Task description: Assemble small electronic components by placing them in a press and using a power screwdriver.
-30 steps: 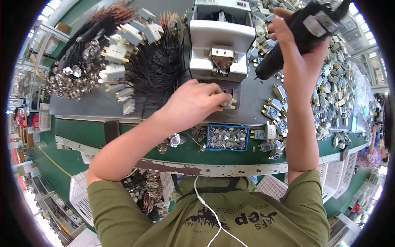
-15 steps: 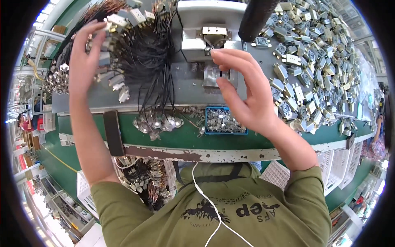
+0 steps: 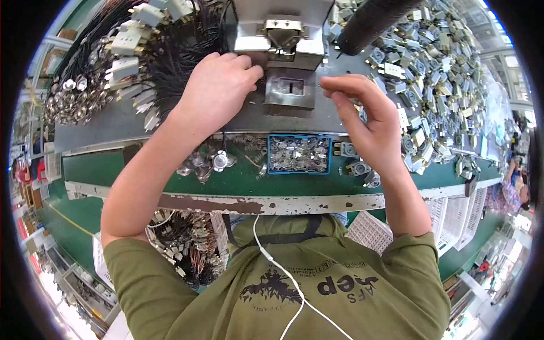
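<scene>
My left hand (image 3: 218, 88) is closed, its fingers curled in beside the bundle of black cables (image 3: 164, 68); what it grips, if anything, is hidden. To the right, my right hand (image 3: 371, 116) has thumb and forefinger brought together near a metal fixture block (image 3: 290, 89). Anything between those fingertips is too small to name. The block has a slotted recess in its top, with nothing seen in it. Behind it stands a metal press head (image 3: 285, 37). Nearer me, a blue tray (image 3: 299, 172) holds many small shiny metal pieces.
Cables with pale rectangular connectors (image 3: 127, 41) lie at the left, with round silver caps (image 3: 73, 102) beside them. More caps (image 3: 220, 161) sit near the bench edge (image 3: 294, 205). Grey socket-like parts (image 3: 442, 90) pile up at the right. A thick black tube (image 3: 377, 25) slants over the bench.
My left hand has come from the connectors at the far left toward the fixture block, its fingers curling. My right hand has drawn back from the press, slightly right, its thumb and forefinger closer together.
</scene>
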Available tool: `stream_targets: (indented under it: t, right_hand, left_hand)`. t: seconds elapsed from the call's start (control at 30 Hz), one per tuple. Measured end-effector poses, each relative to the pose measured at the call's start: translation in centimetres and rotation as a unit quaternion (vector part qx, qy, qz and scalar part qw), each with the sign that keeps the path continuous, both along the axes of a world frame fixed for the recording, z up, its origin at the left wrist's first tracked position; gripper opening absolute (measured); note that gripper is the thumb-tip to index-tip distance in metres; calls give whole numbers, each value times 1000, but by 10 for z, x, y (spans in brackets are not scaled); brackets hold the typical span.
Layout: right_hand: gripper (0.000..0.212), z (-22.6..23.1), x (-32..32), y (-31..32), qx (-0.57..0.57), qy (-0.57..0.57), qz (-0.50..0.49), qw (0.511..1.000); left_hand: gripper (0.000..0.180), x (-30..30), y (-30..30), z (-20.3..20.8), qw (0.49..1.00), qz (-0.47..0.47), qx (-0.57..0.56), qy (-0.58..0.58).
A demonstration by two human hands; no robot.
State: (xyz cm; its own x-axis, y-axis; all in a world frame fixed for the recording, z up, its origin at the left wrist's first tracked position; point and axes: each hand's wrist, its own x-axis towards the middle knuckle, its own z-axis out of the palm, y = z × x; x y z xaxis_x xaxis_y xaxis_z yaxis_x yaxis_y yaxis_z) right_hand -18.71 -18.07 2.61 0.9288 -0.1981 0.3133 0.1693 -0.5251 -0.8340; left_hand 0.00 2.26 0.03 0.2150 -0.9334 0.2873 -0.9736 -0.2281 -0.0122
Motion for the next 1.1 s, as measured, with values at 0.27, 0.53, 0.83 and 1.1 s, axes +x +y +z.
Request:
stream_targets:
  t: [0.27, 0.53, 0.83, 1.1]
  right_hand:
    - [26, 9, -16, -86, -163, 52, -190, 967]
    - [29, -33, -2, -103, -438, 182, -161, 866]
    - [45, -33, -17, -65, -98, -7, -120, 988]
    - [50, -20, 5, -44, -179, -143, -92, 969]
  left_hand:
    - [12, -6, -11, -24, 1000, 22, -14, -16]
    - [14, -11, 1, 3, 991, 23, -41, 125]
    - [49, -11, 6, 32, 987, 61, -100, 107]
    - [48, 24, 14, 52, 964, 254, -23, -71]
